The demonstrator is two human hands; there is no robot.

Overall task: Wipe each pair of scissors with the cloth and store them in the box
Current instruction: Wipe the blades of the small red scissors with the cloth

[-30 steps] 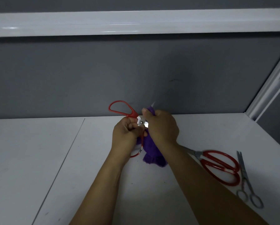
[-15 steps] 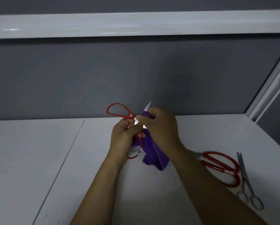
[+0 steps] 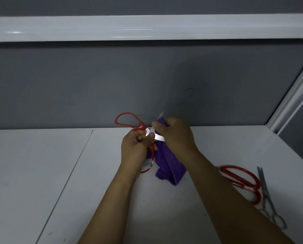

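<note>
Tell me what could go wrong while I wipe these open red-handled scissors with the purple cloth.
The right hand pinches one blade of the red-handled steel scissors through the purple cloth; a slip could cut fingers. The other bare blade lies close to the left hand. The right forearm lies beside the second red-handled scissors and might knock them.

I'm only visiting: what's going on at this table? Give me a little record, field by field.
Left hand: grips the red-handled scissors near the pivot, blades spread
Right hand: holds the purple cloth against the blades
Lying on the table: second red scissors and silver scissors, at the right
Box: not in view
</note>
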